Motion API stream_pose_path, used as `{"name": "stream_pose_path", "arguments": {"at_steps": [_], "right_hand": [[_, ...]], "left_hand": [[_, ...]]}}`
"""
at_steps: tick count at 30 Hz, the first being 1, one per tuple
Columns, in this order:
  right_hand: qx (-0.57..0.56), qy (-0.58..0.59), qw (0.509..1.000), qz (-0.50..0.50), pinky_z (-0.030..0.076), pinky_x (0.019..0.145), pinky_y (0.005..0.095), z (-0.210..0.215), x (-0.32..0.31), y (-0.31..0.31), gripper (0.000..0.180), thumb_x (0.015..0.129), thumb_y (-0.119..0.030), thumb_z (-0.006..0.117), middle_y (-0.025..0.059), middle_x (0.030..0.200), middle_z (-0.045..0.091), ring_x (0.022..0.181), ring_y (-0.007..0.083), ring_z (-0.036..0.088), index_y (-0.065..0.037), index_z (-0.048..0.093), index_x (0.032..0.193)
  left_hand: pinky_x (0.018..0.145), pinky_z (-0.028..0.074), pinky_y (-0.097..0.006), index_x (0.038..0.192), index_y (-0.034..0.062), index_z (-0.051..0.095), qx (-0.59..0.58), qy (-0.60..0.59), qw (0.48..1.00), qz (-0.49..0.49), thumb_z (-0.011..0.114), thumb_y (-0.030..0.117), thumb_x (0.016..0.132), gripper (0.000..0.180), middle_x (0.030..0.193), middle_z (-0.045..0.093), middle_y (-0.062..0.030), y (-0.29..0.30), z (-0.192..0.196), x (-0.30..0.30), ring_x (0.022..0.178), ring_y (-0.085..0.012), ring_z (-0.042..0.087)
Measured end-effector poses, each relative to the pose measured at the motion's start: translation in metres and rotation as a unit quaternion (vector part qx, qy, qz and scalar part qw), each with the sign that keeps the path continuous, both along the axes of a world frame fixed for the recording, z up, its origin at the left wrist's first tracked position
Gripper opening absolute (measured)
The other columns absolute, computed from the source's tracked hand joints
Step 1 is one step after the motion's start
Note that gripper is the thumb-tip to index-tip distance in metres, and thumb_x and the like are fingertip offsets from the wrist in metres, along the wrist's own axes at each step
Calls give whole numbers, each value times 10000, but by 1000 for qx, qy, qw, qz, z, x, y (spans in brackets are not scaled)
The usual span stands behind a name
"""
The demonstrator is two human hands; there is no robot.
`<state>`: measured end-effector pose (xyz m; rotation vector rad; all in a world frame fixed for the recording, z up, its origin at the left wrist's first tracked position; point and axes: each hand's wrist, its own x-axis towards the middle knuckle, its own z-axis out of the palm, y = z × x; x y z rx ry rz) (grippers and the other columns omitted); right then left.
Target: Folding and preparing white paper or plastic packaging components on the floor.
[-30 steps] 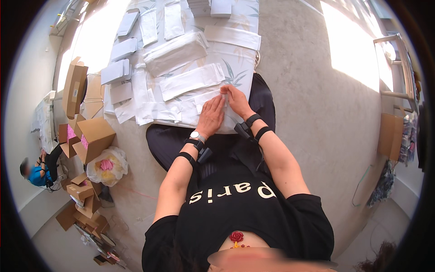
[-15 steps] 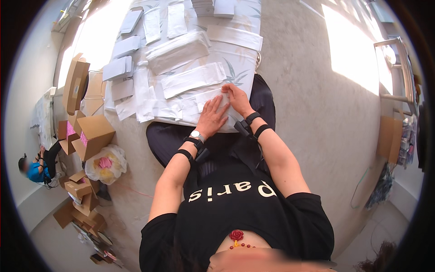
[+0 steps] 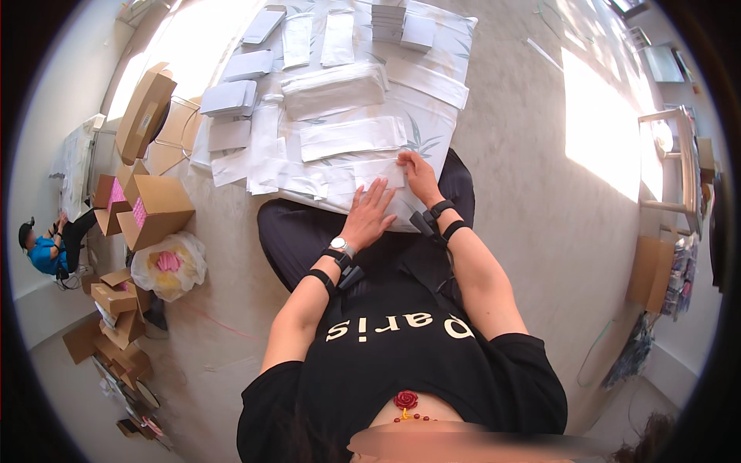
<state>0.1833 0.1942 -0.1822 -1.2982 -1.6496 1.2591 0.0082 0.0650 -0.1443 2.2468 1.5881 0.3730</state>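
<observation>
While the left hand (image 3: 369, 212) spreads flat, gripping nothing, and the right hand (image 3: 419, 174) half-curls, grip unclear, white paper (image 3: 380, 170) before them on the table (image 3: 428, 116) seems light, creasable, best held by its ends.

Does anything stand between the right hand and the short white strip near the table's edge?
Nothing visible does. The right hand is at the right end of the short white strip; the left hand reaches its near side, not between.

You can pass your right hand (image 3: 420, 179) forward over bare leaf-print tablecloth (image 3: 426, 139). White sleeves (image 3: 351, 139) block your left hand (image 3: 369, 216) ahead, white stacks (image 3: 228, 99) farther left.
</observation>
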Motion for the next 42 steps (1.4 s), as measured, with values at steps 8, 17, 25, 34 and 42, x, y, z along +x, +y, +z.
{"name": "stream_pose_path", "arguments": {"at_steps": [8, 17, 25, 34, 42], "right_hand": [[250, -175, 947, 98, 426, 1096, 442, 25, -38, -39, 449, 883, 29, 560, 195, 1409, 564, 1345, 369, 506, -18, 582, 1329], [266, -329, 883, 201, 244, 1227, 477, 21, -51, -61, 515, 1029, -302, 543, 153, 1583, 411, 1492, 314, 334, -79, 494, 1491], [245, -374, 879, 164, 256, 1212, 512, 20, -69, -64, 512, 1006, -293, 591, 154, 1531, 434, 1436, 341, 371, -212, 506, 1504], [266, -376, 873, 162, 253, 1211, 533, 21, -74, -66, 548, 979, -268, 625, 169, 1526, 435, 1440, 351, 367, -250, 497, 1512], [242, -362, 882, 179, 320, 1154, 501, 59, -95, -52, 588, 901, -402, 726, 246, 1444, 483, 1383, 360, 426, -67, 587, 1363]], "left_hand": [[1267, 75, -519, 1571, 116, 405, 12, 40, 998, 47, 569, 469, 994, 696, 1690, 284, -65, -13, -13, -51, 1582, -231, 186], [1086, 334, -552, 1349, 60, 545, 195, 31, 881, 431, 678, 192, 895, 491, 1364, 500, -196, 14, -23, -144, 1312, -403, 444], [1013, 405, -527, 1260, 125, 591, 57, 95, 818, 565, 805, 326, 818, 530, 1246, 561, -133, 28, -40, -230, 1224, -366, 493], [1017, 410, -513, 1078, 112, 668, 14, 54, 820, 569, 791, 308, 808, 356, 1197, 600, -127, 29, -45, -243, 1201, -364, 510], [679, 520, -305, 1018, 22, 670, 146, -295, 795, 510, 803, 184, 864, 261, 853, 675, -61, 34, 22, -187, 705, -145, 613]]}}
